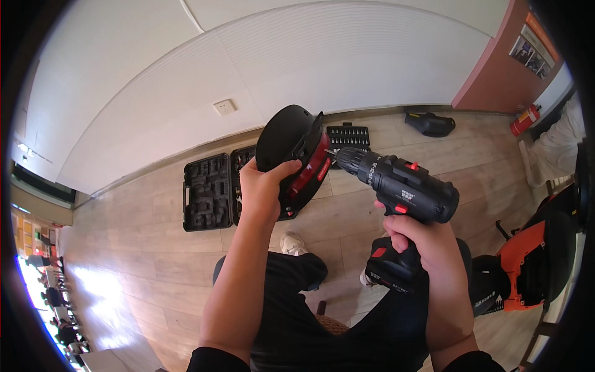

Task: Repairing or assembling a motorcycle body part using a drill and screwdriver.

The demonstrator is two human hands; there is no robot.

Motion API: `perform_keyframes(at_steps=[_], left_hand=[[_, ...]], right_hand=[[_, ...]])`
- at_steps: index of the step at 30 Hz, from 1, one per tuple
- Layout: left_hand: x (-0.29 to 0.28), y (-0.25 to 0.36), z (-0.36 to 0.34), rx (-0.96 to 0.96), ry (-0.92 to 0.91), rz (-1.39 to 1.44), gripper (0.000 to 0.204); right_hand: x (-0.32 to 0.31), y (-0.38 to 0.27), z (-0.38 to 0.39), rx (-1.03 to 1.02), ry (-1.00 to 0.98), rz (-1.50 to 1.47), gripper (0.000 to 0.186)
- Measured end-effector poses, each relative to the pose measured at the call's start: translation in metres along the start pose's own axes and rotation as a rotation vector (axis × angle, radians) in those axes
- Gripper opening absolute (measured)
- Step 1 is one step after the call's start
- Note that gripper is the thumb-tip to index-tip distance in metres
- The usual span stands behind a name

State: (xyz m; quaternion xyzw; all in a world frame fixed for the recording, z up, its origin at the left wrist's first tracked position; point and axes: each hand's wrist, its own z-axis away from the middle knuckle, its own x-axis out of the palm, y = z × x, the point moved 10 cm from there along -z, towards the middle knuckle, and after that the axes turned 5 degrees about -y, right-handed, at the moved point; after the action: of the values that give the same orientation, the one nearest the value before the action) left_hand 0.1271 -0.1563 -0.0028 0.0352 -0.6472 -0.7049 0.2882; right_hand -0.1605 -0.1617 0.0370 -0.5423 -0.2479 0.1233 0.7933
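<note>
My left hand (263, 189) is closed around a black curved fender-like part (280, 137) with a red tail-light lens (308, 172) on its right side. My right hand (416, 239) grips the handle of a black cordless drill (412, 186) with red switches and a battery pack (393, 268) at its base. The drill's chuck points left, and its bit tip reaches the edge of the part beside the red lens. Whether the tip sits in a screw is too small to tell.
An opened black tool case (206, 192) lies on the wood-look floor, partly behind the part. Beyond the drill is a bit set (348, 135). A black moulded piece (429, 124) lies by the wall. An orange-and-black vehicle body (524, 266) and a fire extinguisher (525, 121) stand right.
</note>
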Motion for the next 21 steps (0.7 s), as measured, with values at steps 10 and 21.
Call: perform_keyframes(at_steps=[10,21], left_hand=[[0.006,-0.007,0.004,-0.087,-0.008,0.012,0.032],[0.009,-0.011,0.004,-0.051,-0.016,-0.105,0.039]], right_hand=[[-0.002,0.006,0.0,0.063,0.032,-0.116,0.032],[0.001,0.01,-0.004,0.051,-0.021,-0.041,0.029]])
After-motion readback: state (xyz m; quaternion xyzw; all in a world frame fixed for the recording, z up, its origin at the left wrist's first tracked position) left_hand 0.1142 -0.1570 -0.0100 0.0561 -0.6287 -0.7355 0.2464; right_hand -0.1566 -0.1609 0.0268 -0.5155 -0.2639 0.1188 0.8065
